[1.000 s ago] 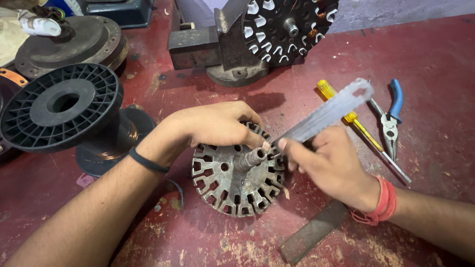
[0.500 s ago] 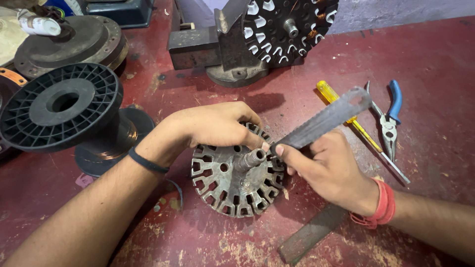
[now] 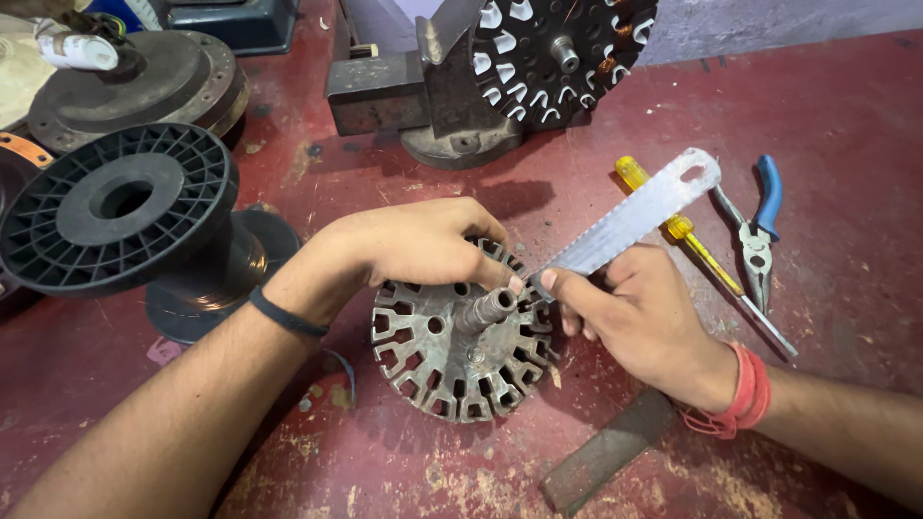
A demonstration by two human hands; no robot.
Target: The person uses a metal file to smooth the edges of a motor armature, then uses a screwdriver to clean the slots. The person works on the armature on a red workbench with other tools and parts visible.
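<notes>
Worktop (image 3: 817,106) of worn red-painted surface, scuffed and flaked to bare patches, carries everything here. Largest on it is a black plastic spool (image 3: 115,207), ribbed across its round flange, lying tilted at the left. Behind it sits a dull, dark metal disc (image 3: 183,82). At the top stands a heavy grey bench vise (image 3: 423,96), and a slotted round core (image 3: 562,53) with traces of copper wire stands on edge against its jaws.

In the middle lies the stator core (image 3: 457,341), a round, rust-brown stack of laminated steel with T-shaped teeth around its rim and a short shaft stub at its centre. The left hand (image 3: 423,240) lies curled over its upper rim, fingers pressing it down. The right hand (image 3: 639,312) pinches a flat, silvery hacksaw blade (image 3: 630,216), whose lower end meets the core's rim beside the left fingertips.

A dark flat metal bar (image 3: 606,452) lies below the right wrist. To the right lie a yellow-handled screwdriver (image 3: 692,235) and blue-handled pliers (image 3: 760,226), just beside each other.
</notes>
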